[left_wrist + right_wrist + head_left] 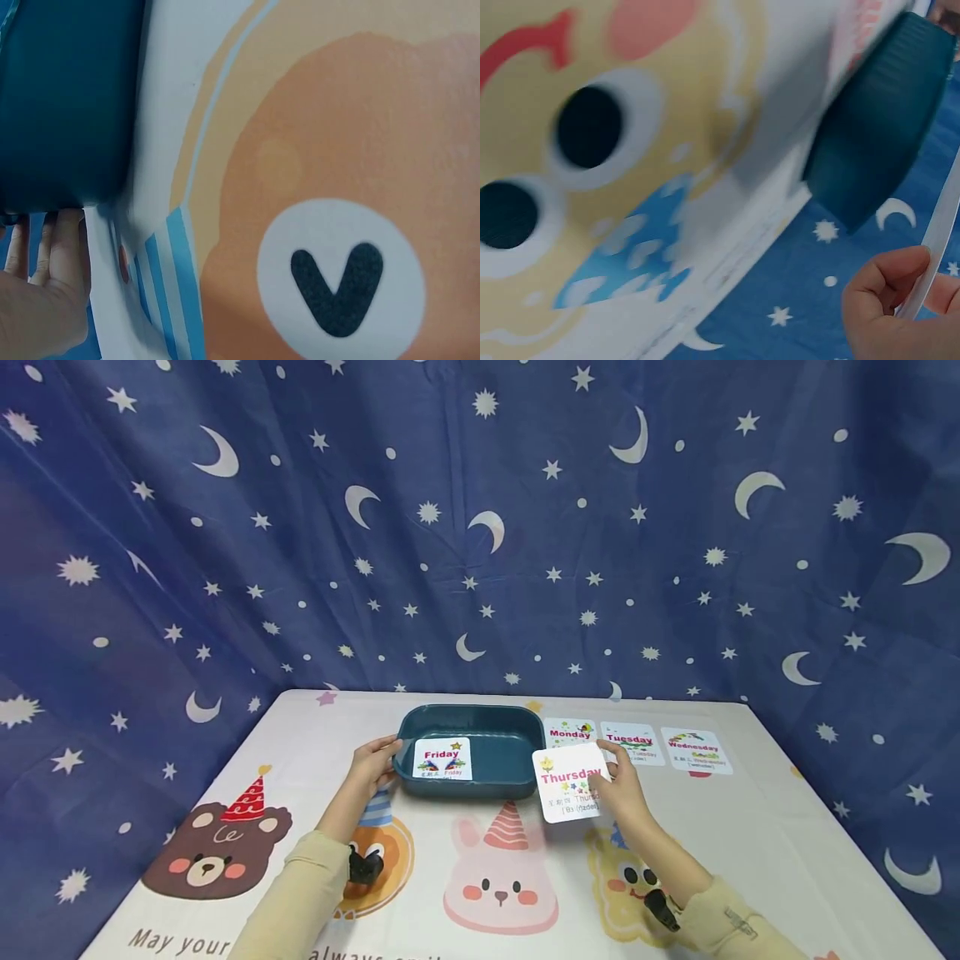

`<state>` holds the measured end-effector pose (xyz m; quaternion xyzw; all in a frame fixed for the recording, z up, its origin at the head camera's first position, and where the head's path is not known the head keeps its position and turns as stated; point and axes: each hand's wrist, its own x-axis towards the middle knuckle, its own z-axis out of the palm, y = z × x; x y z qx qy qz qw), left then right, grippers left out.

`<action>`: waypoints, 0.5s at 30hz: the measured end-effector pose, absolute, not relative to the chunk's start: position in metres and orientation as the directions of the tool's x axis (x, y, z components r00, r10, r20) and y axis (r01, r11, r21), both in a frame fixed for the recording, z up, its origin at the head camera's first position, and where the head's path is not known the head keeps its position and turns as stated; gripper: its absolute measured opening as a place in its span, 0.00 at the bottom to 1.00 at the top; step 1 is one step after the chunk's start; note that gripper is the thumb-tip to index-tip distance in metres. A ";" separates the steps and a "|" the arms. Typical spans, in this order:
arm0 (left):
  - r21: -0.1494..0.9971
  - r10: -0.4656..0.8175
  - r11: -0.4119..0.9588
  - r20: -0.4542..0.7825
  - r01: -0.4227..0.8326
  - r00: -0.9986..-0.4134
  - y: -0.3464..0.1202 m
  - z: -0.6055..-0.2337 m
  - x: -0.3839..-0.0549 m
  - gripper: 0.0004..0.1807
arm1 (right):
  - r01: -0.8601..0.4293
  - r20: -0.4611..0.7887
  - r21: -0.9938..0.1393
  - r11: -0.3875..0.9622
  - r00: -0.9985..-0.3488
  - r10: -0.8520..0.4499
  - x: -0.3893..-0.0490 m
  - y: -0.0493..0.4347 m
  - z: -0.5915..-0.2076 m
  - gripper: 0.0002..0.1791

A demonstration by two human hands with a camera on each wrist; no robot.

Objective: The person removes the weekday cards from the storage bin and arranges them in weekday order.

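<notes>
In the head view a dark teal plastic basin [468, 788] sits on the table, with a white "Friday" card [442, 759] in its left part. My left hand [372, 764] grips the basin's left end; in the left wrist view the fingers [66, 251] reach up to the basin wall [67, 112]. Pinched by its right edge in my right hand [621, 782], a white "Thursday" card [564, 802] is tilted up beside the basin's right end. The right wrist view shows that card [937, 240] edge-on between thumb and fingers.
Right of the basin, "Monday" [570, 728], "Tuesday" [633, 745] and "Wednesday" [696, 752] cards lie in a row. The tablecloth [300, 760] carries printed animal faces. Behind the table hangs a blue curtain [420, 643] with moons and stars.
</notes>
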<state>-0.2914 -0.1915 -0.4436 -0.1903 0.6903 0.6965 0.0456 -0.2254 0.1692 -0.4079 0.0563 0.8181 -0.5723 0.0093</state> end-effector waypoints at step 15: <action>0.945 -0.192 -0.044 -0.327 -0.325 -0.925 -0.196 -0.447 -0.293 0.25 | 0.152 -0.108 -0.902 0.405 -0.986 0.130 -0.246 0.192 -0.436 0.33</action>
